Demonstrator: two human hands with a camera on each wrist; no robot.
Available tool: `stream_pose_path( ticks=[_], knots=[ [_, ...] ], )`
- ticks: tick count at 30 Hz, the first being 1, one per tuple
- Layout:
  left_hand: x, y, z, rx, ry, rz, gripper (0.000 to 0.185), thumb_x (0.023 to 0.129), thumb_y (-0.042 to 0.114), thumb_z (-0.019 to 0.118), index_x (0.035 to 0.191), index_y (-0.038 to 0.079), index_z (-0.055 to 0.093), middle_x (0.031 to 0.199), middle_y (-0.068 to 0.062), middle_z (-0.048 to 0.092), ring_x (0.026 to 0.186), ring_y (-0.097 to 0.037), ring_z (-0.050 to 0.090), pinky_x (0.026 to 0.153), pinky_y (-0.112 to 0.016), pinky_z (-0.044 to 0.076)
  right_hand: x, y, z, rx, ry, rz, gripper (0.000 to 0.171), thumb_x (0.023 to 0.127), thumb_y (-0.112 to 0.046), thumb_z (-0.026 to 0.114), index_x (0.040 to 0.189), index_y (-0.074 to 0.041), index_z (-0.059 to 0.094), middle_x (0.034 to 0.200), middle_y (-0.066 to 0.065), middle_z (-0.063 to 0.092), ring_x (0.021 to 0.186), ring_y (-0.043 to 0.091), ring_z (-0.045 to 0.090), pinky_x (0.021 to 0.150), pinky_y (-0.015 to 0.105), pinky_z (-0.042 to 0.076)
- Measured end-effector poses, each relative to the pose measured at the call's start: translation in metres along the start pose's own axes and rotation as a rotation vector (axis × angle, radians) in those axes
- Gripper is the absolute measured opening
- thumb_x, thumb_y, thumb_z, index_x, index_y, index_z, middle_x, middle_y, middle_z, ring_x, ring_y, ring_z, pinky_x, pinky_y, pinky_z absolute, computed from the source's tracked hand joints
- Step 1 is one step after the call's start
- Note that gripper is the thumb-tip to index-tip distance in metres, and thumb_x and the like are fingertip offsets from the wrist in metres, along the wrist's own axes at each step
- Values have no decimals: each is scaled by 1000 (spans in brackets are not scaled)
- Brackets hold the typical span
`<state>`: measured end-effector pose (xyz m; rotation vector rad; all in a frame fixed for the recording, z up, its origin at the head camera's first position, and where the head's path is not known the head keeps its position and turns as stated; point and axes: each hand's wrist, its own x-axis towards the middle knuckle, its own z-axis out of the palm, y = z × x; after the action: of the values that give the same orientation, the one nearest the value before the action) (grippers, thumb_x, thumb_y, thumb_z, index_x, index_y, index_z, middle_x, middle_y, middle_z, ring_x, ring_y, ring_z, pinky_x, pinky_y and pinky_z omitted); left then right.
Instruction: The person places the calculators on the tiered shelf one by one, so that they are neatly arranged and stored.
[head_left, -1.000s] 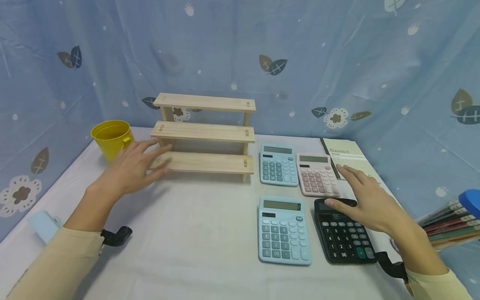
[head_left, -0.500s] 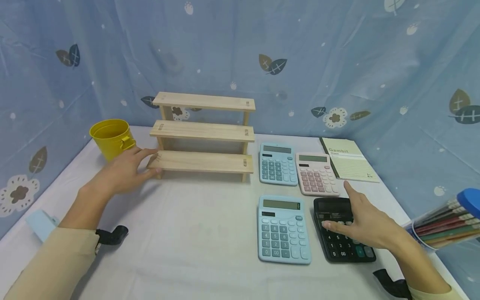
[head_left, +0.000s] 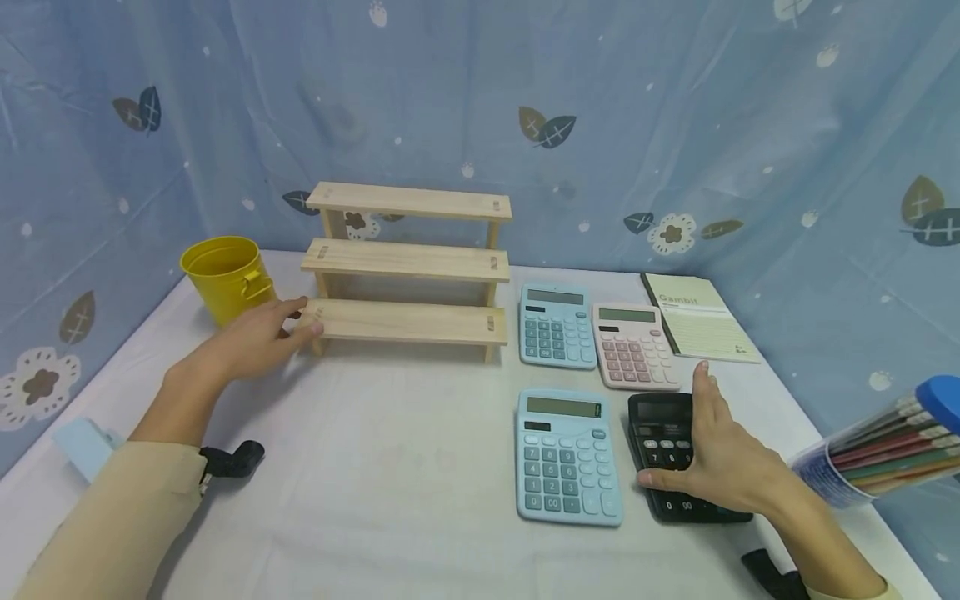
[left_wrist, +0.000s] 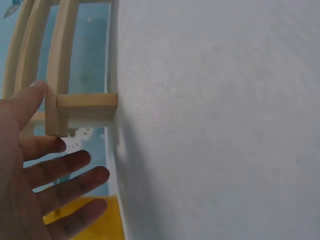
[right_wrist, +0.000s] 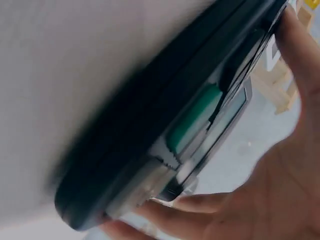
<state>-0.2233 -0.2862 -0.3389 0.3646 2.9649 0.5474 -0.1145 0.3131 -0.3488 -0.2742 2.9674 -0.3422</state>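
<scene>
Resting over the black calculator [head_left: 678, 454], the right hand [head_left: 720, 467] has its thumb at the calculator's left edge and its fingers laid across the keys toward the right side; the right wrist view shows the fingers curling round the edge of the dark body [right_wrist: 165, 125], so the hand grips it as it lies on the counter [head_left: 405, 467]. Just left of this hand lies a large light blue calculator [head_left: 567, 456], flat and close beside the black one. Ahead of the hand sit a pink calculator [head_left: 634, 347] and, to its left, a smaller blue calculator [head_left: 557, 327], side by side. Beyond the hand to the right lies a notebook [head_left: 700, 317], and at its right a clear tube of coloured pencils [head_left: 877, 454] with a blue cap.

The left hand [head_left: 251, 342] is spread, fingers straight and slightly parted, its fingertips touching the left end of the lowest board of the wooden stepped shelf [head_left: 408, 267]; the left wrist view shows the thumb against that board's end [left_wrist: 60, 107]. Just left of this hand stands a yellow bucket [head_left: 222, 275].
</scene>
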Motion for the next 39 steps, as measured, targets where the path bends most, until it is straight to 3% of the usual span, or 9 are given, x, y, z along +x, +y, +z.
stream_pose_path(
  ticks=[3,9,13,17,20,23,25,32,39],
  knots=[
    [3,-1,0,-23,-12,-6,87,106,59,40,157,-10,25,145,-37,48,120,-49,60,100,-65,47,-1,0,-1,-30,-2,-7,162,68,-75,81,151,3,-34,158,48,-5,127,75,33,87,73,49],
    [5,0,1,-53,-37,-13,87,107,58,40,160,-6,16,145,-37,47,123,-49,57,102,-66,45,-6,8,0,-48,-39,19,159,70,-77,78,152,3,-33,153,54,-2,113,80,40,81,74,49],
    [13,4,2,-157,-66,6,85,108,56,40,162,-2,10,148,-37,42,130,-51,49,106,-68,41,-12,14,-1,-67,-23,52,162,66,-82,77,154,2,-29,148,56,16,108,78,46,80,74,49],
    [13,0,4,-263,-100,12,85,109,53,40,162,-3,3,150,-40,35,133,-53,43,108,-70,37,-10,14,-3,-23,25,14,159,65,-76,83,160,-1,-20,139,48,36,106,64,55,80,69,51],
    [10,-7,7,-308,-117,5,86,109,51,41,161,-2,-2,142,-37,42,113,-43,56,96,-59,49,-4,11,-8,51,62,-28,154,68,-69,86,161,-5,-18,140,45,38,115,62,51,84,71,48],
    [10,-11,10,-330,-126,5,86,109,50,41,161,0,-6,138,-34,46,96,-31,59,84,-43,51,2,7,-18,121,102,-47,151,71,-63,88,161,-7,-21,142,44,41,122,65,47,88,74,46],
    [10,-12,12,-353,-130,-3,87,109,50,42,162,3,-8,140,-34,43,97,-29,60,82,-38,51,7,4,-24,170,127,-52,150,73,-57,89,161,-8,-22,140,42,44,122,62,50,89,72,46],
    [10,-13,11,-501,-168,-50,94,104,57,49,163,24,-16,156,-36,27,122,-40,58,86,-35,58,21,-8,-41,284,182,-31,144,79,-48,88,158,-23,-30,165,36,8,125,59,51,90,68,48],
    [10,-16,11,-512,-178,-96,93,102,62,50,165,25,-8,158,-32,25,123,-37,55,87,-33,57,41,-27,-64,311,258,-89,139,80,-43,87,159,-30,-27,168,30,9,132,63,42,96,76,42]
  ],
)
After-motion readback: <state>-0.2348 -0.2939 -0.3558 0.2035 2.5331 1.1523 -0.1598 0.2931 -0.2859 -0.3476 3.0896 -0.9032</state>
